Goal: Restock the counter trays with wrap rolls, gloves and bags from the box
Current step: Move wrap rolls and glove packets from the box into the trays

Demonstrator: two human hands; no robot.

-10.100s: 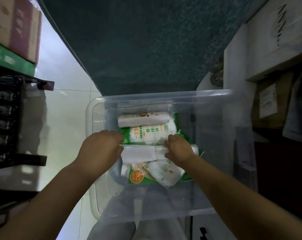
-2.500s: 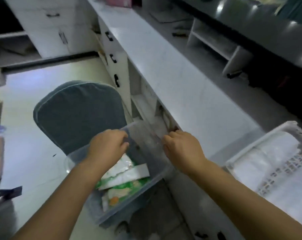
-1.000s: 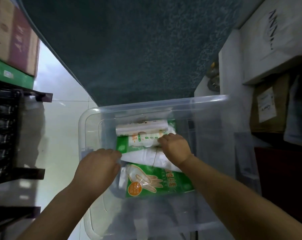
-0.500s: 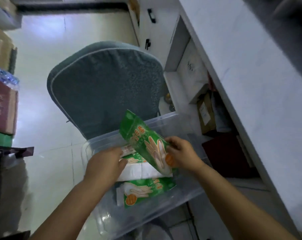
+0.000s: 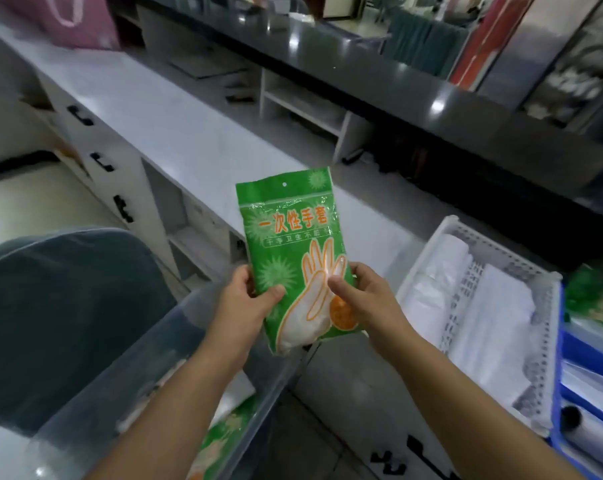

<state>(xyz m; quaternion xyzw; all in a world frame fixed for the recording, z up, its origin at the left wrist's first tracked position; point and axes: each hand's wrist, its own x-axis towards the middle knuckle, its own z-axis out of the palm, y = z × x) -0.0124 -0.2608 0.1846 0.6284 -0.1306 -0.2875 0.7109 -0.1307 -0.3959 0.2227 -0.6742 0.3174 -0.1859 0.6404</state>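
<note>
Where a padded grey-blue chair (image 5: 68, 306) fills the lower left, a clear plastic box (image 5: 120, 393) stands beside it, its blurred wall and a forearm half hiding another green packet (image 5: 224, 434). The left hand (image 5: 248, 303) pinches the glossy glove packet (image 5: 296, 258) at its lower left edge, thumb in front; the right hand (image 5: 366, 296) grips the lower right edge likewise. It is held upright above the box's corner, before the smooth white counter (image 5: 175, 133). Rightward, a perforated white tray (image 5: 464, 299) holds folded white bags (image 5: 494, 327); a blue tray (image 5: 580, 348) is cut off.
</note>
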